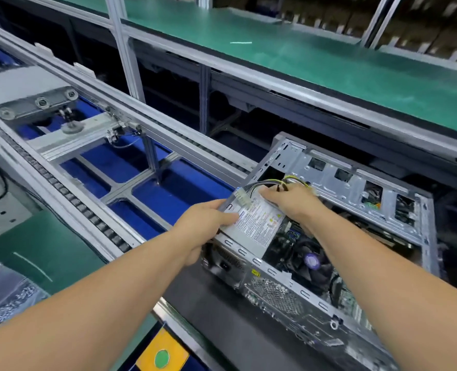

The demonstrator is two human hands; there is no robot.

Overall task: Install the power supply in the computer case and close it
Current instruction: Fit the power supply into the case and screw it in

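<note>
1 computer case (297, 298), open, side panel off; closing not yet done. 1 power supply (254, 223) at the case's near-left corner, seemingly being seated. 2 hands: left hand (206, 223) grips its left edge; right hand (291, 202) clasps its cable bundle (273, 183), farther in.

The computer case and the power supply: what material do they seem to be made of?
The computer case looks like bare sheet metal, probably steel: dull silver-grey, with stamped slots and folded edges. The power supply, held by the left hand and right hand, also seems a grey metal box, with a white printed label, likely paper or film, on top.
</note>
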